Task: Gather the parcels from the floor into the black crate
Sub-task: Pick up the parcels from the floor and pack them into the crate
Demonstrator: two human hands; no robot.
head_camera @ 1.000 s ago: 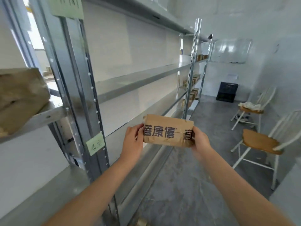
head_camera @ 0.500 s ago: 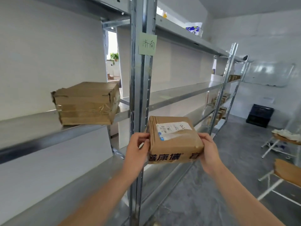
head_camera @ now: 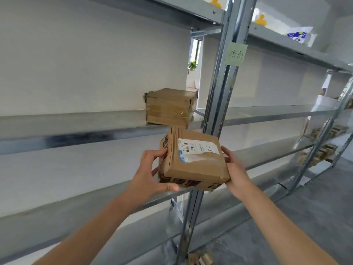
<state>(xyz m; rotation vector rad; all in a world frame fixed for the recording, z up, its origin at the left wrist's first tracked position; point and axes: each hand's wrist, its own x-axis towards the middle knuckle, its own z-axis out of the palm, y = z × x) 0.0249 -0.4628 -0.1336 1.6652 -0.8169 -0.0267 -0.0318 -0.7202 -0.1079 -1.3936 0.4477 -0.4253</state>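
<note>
Both my arms outstretched; my left hand [head_camera: 152, 172] and my right hand [head_camera: 236, 170] clamp opposite sides of brown cardboard parcel with white label [head_camera: 193, 159], tilted, mid-air before grey metal shelf edge [head_camera: 76, 137]; taped cardboard box [head_camera: 169, 108] on shelf just above; open shelf room leftward.

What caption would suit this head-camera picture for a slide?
Left hand and right hand hold a labelled parcel before a metal shelf bearing a second parcel.
</note>
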